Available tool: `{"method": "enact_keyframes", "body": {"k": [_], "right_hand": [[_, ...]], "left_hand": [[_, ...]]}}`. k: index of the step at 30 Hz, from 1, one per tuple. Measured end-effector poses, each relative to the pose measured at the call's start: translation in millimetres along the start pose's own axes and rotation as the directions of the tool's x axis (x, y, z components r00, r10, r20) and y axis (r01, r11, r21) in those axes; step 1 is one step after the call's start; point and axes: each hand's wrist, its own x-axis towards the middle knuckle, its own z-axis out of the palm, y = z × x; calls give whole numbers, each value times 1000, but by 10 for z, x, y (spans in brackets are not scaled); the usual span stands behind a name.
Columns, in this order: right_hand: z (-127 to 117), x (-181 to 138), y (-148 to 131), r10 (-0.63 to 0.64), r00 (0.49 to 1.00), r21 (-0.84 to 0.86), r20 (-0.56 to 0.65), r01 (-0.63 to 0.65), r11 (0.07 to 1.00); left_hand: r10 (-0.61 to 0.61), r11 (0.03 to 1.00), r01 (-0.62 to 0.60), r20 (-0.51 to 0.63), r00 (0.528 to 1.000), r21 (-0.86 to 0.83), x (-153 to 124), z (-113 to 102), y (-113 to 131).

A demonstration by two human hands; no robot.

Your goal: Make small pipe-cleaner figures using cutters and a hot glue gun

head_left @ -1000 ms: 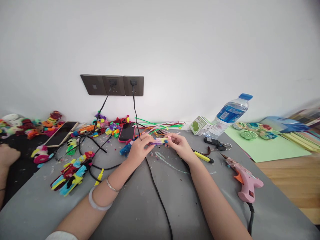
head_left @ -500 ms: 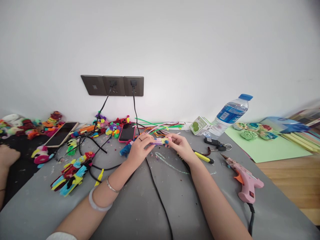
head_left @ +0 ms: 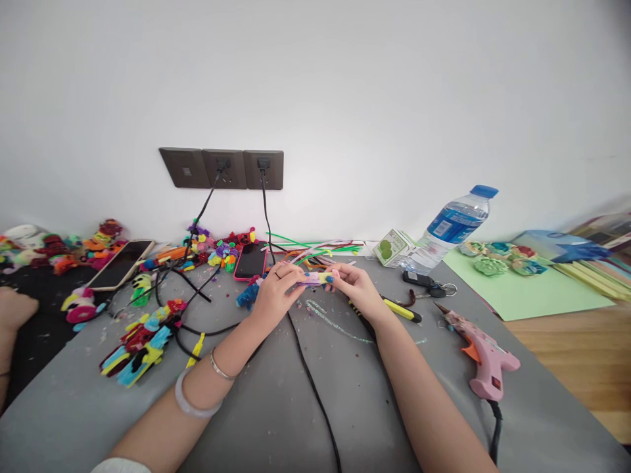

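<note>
Between my two hands is a small fuzzy purple and yellow pipe-cleaner piece (head_left: 315,279), held level just above the grey table. My left hand (head_left: 277,289) pinches its left end, and my right hand (head_left: 353,289) pinches the right end with thumb and fingers. Parts of the piece are hidden behind the fingertips. Loose pipe cleaners (head_left: 340,248) lie right behind the hands. A blue fuzzy piece (head_left: 248,294) rests beside my left hand. Near my right wrist lies a yellow and black tool handle (head_left: 401,310).
A pink glue gun (head_left: 488,371) lies at right, below car keys (head_left: 428,282) and a tilted water bottle (head_left: 451,230). Black cables (head_left: 310,374) cross the grey table (head_left: 340,420). Pipe-cleaner figures (head_left: 140,341) and phones (head_left: 121,265) are at left, near another person's hand (head_left: 17,309).
Almost nothing differs. Both hands keep the pipe-cleaner piece in the same place, with only a slight shift of the fingers at its right end.
</note>
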Motion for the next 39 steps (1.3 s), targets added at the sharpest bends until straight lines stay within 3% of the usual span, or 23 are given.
{"method": "enact_keyframes", "body": {"k": [15, 22, 26, 30, 39], "right_hand": [[-9, -3, 9, 9, 1000, 27, 17, -10, 1000], [15, -3, 0, -32, 999, 13, -5, 32, 999], [9, 1, 8, -85, 996, 0, -21, 86, 996], [-6, 7, 32, -157, 986, -21, -55, 157, 987], [-10, 11, 98, -217, 975, -68, -45, 213, 975]], "left_hand": [[7, 1000, -7, -7, 1000, -15, -2, 10, 18], [-109, 990, 114, 62, 992, -85, -14, 25, 30], [-273, 949, 295, 180, 945, -110, -19, 13, 66], [-408, 867, 448, 204, 890, -218, -24, 14, 79], [-532, 699, 580, 237, 813, -418, -22, 59, 40]]}}
